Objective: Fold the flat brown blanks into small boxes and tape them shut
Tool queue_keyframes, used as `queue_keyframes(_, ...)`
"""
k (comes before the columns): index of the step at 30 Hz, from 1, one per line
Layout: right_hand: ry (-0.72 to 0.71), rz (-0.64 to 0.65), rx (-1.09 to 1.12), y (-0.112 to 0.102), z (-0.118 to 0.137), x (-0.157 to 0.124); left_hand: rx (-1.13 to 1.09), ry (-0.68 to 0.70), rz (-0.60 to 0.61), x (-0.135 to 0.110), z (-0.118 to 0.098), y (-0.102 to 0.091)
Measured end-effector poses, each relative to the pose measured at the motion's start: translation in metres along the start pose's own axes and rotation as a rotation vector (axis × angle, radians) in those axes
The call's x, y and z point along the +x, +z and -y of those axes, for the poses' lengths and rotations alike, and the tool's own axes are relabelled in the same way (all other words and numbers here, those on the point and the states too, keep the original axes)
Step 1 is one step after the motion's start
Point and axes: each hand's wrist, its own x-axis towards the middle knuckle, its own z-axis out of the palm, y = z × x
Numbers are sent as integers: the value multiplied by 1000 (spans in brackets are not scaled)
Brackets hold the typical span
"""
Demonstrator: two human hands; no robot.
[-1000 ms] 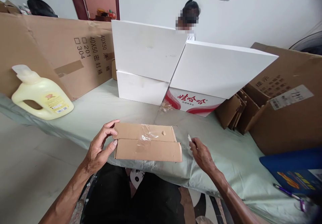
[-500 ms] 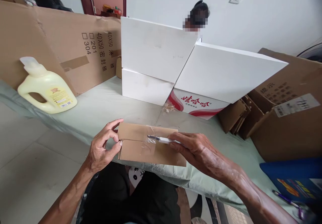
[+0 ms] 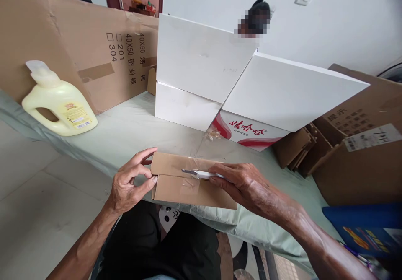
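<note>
A small flat cardboard box (image 3: 176, 185) with clear tape over its middle seam lies near the front edge of the pale green covered table (image 3: 125, 133). My left hand (image 3: 130, 181) grips the box's left end between thumb and fingers. My right hand (image 3: 243, 181) rests over the box's right part and holds a small white-handled knife (image 3: 197, 173). The blade tip lies on the taped seam, pointing left.
A pale yellow jug (image 3: 58, 104) lies at the left. White foam boxes (image 3: 201, 70) and a red-printed carton (image 3: 248, 129) stand behind. Large cardboard sheets (image 3: 78, 45) and boxes (image 3: 358, 150) flank them. A blue item (image 3: 367, 225) sits at the right. A person's head shows behind the foam boxes.
My right hand has moved from beside the box onto it, bringing the knife to the taped seam and then a little further left. The left hand has kept its grip.
</note>
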Motion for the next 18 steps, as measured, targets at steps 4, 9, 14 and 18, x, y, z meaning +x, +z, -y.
queue_keyframes(4, -8, 13, 9, -2, -1, 1, -8, 39, -13, -1, 1, 1)
queue_keyframes(9, -44, 6, 13, -2, 0, 3, -6, 81, -3, -3, 2, 0)
queue_keyframes(14, -32, 1, 22, -1, -2, 2, -6, 50, -5, -5, 0, 1)
queue_keyframes(18, 35, -27, -10, -3, -8, -1, -22, 18, -27, -5, 0, 4)
